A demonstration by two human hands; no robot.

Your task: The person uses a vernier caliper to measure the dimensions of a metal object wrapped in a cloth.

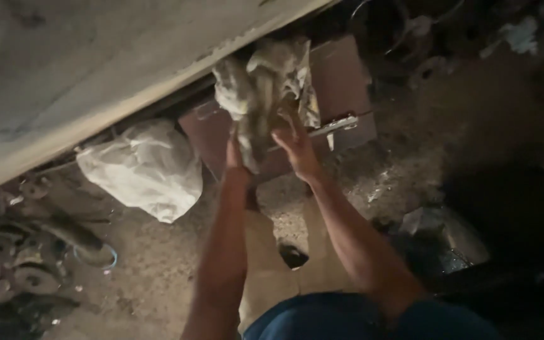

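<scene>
clearly both hands are on the same thing: a crumpled, dirty white rag (pixel 260 85) held up just below the pale slanted panel (pixel 96 69) that crosses the top of the head view. from where i sit at the feed, my left hand (pixel 234 151) comes up under the lower edge of the bundle with the fingers pressed together and flat against the cloth; the thumb i cannot make out. my right hand (pixel 294 141) is at the cloth's right lower side, fingers curled and partly spread into the folds, so it reads as a loose clutch rather than a fine pinch. the rag hangs in front of a brown cardboard box (pixel 341 82) that stands on the gritty floor (pixel 158 264), with a metal strip (pixel 335 124) lying across the box just beside the right fingers. i judge the rag to be light, limp and shapeless, not fragile and not slippery; it will sag and trail wherever it is unsupported, so the thick bunched middle is the place to grip, with a whole-hand hold, not a loose corner. a white plastic bag (pixel 143 167) lies crumpled on the floor to the left, well apart from the hands, and dark metal parts (pixel 26 264) are heaped at the far left.
</scene>
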